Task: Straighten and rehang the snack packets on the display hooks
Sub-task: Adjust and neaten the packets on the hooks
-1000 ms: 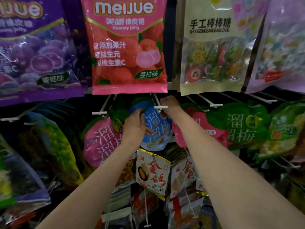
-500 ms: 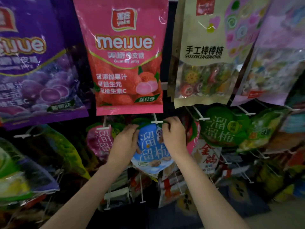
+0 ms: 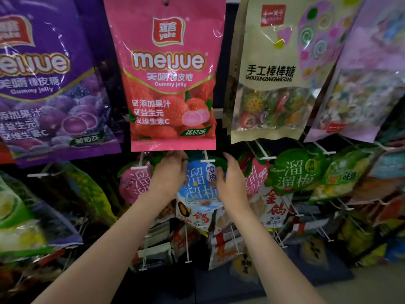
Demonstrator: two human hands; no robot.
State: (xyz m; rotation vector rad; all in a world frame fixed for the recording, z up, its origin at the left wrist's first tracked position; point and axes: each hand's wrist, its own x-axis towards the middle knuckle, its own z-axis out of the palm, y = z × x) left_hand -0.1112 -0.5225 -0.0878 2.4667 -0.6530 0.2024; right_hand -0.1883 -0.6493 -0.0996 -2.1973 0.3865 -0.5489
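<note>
A round blue plum-snack packet [image 3: 198, 186] hangs on a white-tipped display hook [image 3: 207, 160] in the middle of the rack. My left hand [image 3: 167, 176] is at the packet's upper left, its fingers curled round the top edge just under the pink bag above. At the packet's right edge is my right hand [image 3: 230, 183], with its fingers straight and pointing up and its thumb side touching the packet. The packet's top, where it meets the hook, is partly hidden by my fingers.
A pink gummy bag [image 3: 173, 84] hangs directly above, between a purple bag [image 3: 43, 84] and a lollipop bag [image 3: 271, 73]. A pink plum packet [image 3: 135, 183] and a green one [image 3: 293, 172] flank the blue one. Bare hook tips [image 3: 268, 158] jut out, with more packets below.
My right hand has let go of the packet's top and now lies straight-fingered along its right edge. My left hand keeps its hold. The view has tilted upward.
</note>
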